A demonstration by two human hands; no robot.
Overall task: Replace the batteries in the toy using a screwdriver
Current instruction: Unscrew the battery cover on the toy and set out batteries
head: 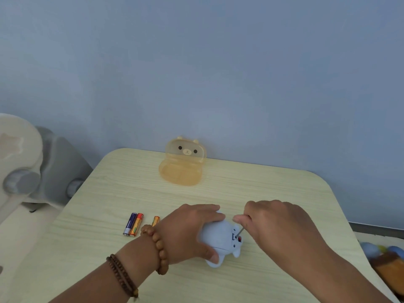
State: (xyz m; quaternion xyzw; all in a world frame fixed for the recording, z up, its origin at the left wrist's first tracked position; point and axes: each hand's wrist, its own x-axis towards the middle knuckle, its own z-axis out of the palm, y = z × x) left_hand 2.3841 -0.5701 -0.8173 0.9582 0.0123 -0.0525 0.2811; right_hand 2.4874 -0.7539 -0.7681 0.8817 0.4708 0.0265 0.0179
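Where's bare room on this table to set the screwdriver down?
Bare: the strip between the bear case and the right hand holding the screwdriver; also the far-right corner of the table. Crowded: the toy gripped by the left hand, batteries beside that wrist.

Head view. The left hand (192, 232) grips a pale blue toy (218, 237) lying on the light wood-grain table (262, 189). The right hand (277, 224) pinches a screwdriver (240, 231), whose thin shaft slants down to the toy's underside beside a small red part. Left of the wrist lie a blue battery (129, 224) touching an orange battery (136, 224), and a third battery (155, 221) partly hidden by the wrist. An open, translucent orange bear-faced case (183, 162) rests against the blue wall (218, 73).
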